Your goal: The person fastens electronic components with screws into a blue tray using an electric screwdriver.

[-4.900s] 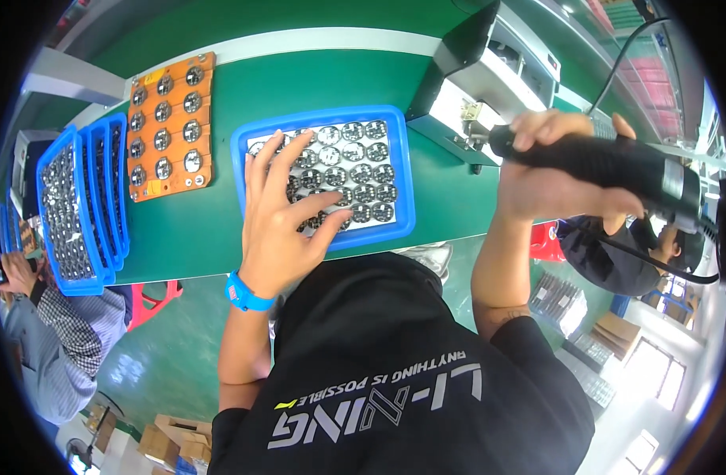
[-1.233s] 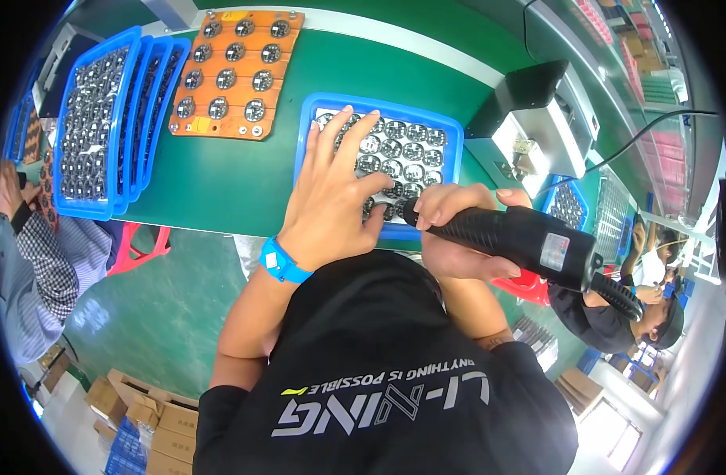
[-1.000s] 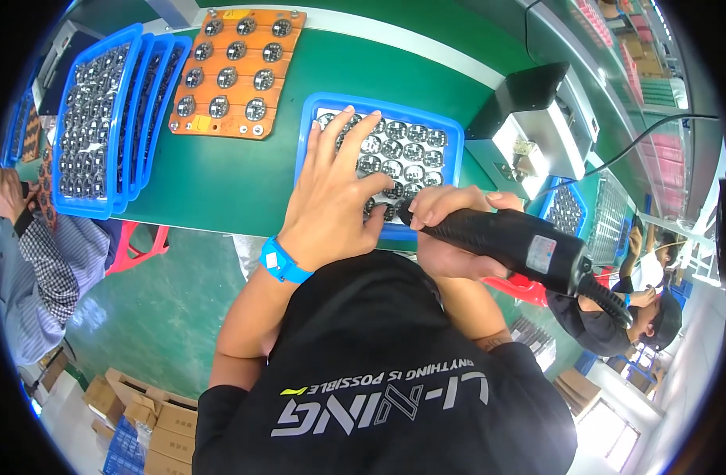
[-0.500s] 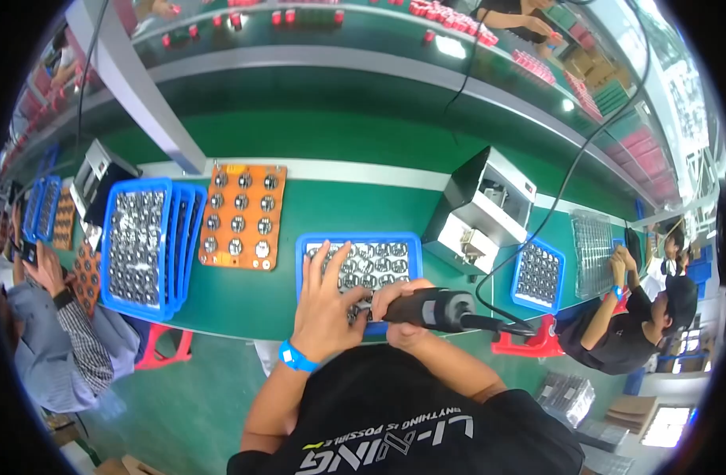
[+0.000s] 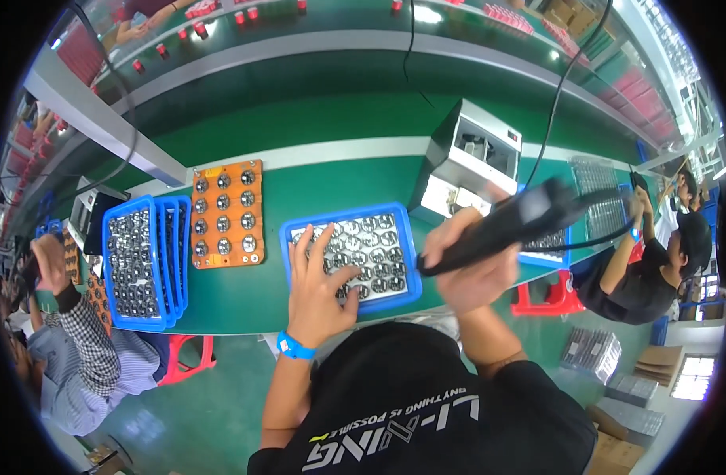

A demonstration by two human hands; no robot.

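we have our left hand (image 5: 319, 307) spread over the left side of the blue tray (image 5: 411, 261) and its round parts (image 5: 395, 255), our right hand (image 5: 483, 281) wrapped around a black power tool (image 5: 501, 232), its tip showing by the tray's right rim. beyond, on the green table (image 5: 323, 182), we see an orange board (image 5: 235, 212) and a boxy machine (image 5: 456, 158).

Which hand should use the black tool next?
Probably the right hand: it holds the black tool near the blue tray, while the left hand is spread over the round parts.
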